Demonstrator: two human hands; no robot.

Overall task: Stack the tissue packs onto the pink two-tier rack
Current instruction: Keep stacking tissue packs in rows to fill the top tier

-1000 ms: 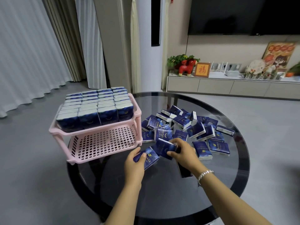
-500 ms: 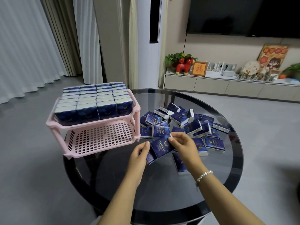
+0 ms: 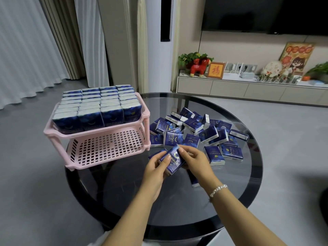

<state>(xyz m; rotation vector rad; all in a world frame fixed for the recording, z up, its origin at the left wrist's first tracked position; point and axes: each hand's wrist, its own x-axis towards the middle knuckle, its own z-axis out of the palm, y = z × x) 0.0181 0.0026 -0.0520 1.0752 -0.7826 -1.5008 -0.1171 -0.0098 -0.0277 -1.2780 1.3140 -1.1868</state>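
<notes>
Gripping one tissue pack (image 3: 171,159), both hands (image 3: 177,165) meet, perhaps hiding another.

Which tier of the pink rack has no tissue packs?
The lower tier: its lattice floor is bare, while the upper tier is packed full with upright packs.

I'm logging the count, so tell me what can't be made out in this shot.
Head view only:
- Packs in the left hand: how many lie under the top tissue pack, hidden by fingers.
- Loose pile: overlapping packs hide others.
- Rack's top tier: packs are full rows; lower layers unseen.
</notes>
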